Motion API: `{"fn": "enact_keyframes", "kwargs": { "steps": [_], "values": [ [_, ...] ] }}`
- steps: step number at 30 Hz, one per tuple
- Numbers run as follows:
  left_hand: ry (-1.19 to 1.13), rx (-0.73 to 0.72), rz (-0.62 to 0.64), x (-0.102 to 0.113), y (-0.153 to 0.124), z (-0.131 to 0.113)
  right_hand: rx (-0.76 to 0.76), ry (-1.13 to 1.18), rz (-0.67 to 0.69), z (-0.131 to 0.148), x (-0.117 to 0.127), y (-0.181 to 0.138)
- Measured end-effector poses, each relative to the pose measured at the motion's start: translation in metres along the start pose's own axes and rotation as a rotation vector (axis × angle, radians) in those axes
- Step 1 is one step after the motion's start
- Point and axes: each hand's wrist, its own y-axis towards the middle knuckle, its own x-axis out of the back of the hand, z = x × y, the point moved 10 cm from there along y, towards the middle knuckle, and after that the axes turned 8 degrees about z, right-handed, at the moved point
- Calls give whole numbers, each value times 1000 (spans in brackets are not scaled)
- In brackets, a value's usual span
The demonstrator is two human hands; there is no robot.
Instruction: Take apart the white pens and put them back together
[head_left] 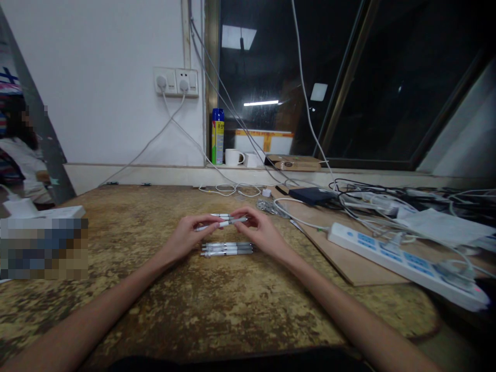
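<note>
Between both hands is a slim white and grey pen (225,223), held nearly level just above the table. My left hand (192,231) pinches its left end, and my right hand (254,227) has its fingers closed around the right end. Just behind it another pen (219,215) shows, partly hidden by the fingers; whether it lies on the table or is touched I cannot tell. Nearer to me, several similar pens (227,249) lie side by side on the worn wooden table (217,305), between my wrists.
On the right, a white power strip (364,243) with plugs rests over a brown board (329,258). Tangled cables (372,199) and a black flat box (310,195) lie behind. A spray can (217,137) and mug (234,157) stand on the sill. A person (23,150) is at far left.
</note>
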Motion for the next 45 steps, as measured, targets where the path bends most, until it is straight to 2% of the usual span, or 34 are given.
{"fn": "enact_keyframes", "kwargs": {
  "steps": [5, 14, 19, 24, 29, 35, 41, 45],
  "values": [
    [21, 7, 5, -1, 0, 5, -56, 19, -14, -7, 0, 0],
    [48, -21, -12, 1, 0, 3, -114, 136, 47, -15, -11, -1],
    [75, -29, -27, 3, -1, 5, -106, 113, 20, -14, -8, -1],
    [88, -34, -22, 2, -1, 5, -156, 145, 85, -19, -16, -1],
    [102, -13, -43, 6, -2, 3, -129, 101, 36, -13, -9, 0],
    [105, -25, -43, 5, -2, -3, -188, 168, 109, -20, -18, -2],
    [98, -29, -45, 5, -2, -2, -125, 109, 60, -13, -11, 1],
    [98, -35, -26, 3, -2, -2, -172, 183, 119, -19, -18, -2]
  ]
}}
